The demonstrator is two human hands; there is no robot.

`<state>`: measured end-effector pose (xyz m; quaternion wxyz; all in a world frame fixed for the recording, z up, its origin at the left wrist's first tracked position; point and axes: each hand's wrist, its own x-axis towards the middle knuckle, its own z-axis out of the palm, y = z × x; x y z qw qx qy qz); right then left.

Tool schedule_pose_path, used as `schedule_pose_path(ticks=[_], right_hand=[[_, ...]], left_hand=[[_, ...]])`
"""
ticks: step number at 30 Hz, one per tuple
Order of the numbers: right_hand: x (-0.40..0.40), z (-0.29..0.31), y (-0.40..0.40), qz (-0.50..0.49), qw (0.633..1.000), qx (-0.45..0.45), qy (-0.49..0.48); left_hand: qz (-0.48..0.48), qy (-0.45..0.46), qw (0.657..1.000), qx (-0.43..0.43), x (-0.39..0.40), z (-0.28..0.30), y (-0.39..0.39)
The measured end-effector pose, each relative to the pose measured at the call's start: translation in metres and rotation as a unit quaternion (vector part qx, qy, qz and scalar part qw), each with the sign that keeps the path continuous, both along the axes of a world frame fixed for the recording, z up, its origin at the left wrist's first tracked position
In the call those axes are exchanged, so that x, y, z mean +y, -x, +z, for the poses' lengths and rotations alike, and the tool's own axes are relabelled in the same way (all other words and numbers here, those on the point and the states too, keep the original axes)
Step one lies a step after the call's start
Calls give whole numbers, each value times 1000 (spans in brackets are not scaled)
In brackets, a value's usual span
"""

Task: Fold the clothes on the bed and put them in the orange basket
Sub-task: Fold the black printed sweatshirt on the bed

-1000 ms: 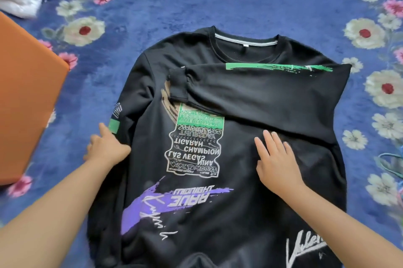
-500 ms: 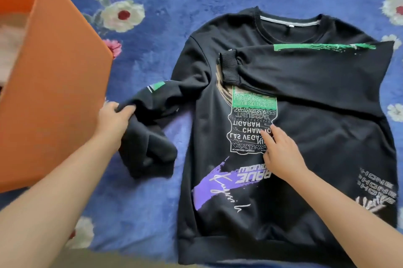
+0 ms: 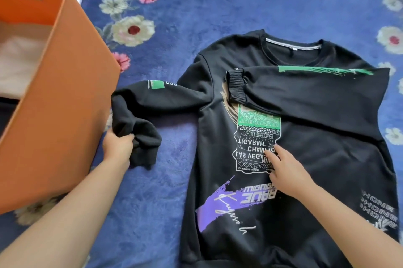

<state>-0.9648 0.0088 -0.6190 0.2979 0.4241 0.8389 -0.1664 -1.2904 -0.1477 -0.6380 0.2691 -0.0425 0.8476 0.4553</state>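
On the blue floral bed (image 3: 218, 1), the left hand (image 3: 117, 145) grips the sweatshirt (image 3: 305, 158) sleeve (image 3: 139, 115); right hand (image 3: 285, 171) presses flat, fingers straight. The sleeve should cross flat over the chest.

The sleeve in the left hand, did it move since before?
Yes. The left hand pulled the loose sleeve out sideways, away from the sweatshirt body where it lay alongside, toward the orange basket.
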Motion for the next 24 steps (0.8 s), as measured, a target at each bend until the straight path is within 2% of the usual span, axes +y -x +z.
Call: schedule_pose_path(ticks=[2,4,6,8,9,10,11,13,14,15,16,18,21,24], right_hand=[[7,4,-5,-28,999,33,32],[12,9,-10,-62,994,75,54],[16,16,-18,-84,989,105,62],[23,24,-30,-97,986,118,62],[29,28,-38,-112,984,127,58],[38,33,-48,-131,980,140,48],[45,37,-56,-151,976,151,39],[61,43,-75,-208,962,177,14],[68,46,-84,-242,952,189,6],[75,48,-91,-274,941,197,0],[84,49,-99,-300,933,199,-5],[100,48,-112,-317,928,193,-23],[116,44,-113,-342,913,213,-57],[129,35,-107,-367,894,244,-80]], left_hand=[[36,-63,997,31,22,22,2],[44,-59,991,108,50,49,4],[8,-105,981,162,85,80,0],[-82,-224,956,172,124,111,-18],[-159,-289,923,195,144,124,-31],[-266,-337,872,234,164,137,-50],[-382,-354,806,281,180,144,-70],[-565,-317,664,373,205,143,-108],[-612,-295,622,388,210,140,-124],[-630,-274,617,384,212,133,-134],[-634,-255,629,371,212,122,-142],[-618,-220,673,343,205,95,-146],[-613,-72,742,263,183,56,-128],[-586,46,770,250,173,32,-118]])
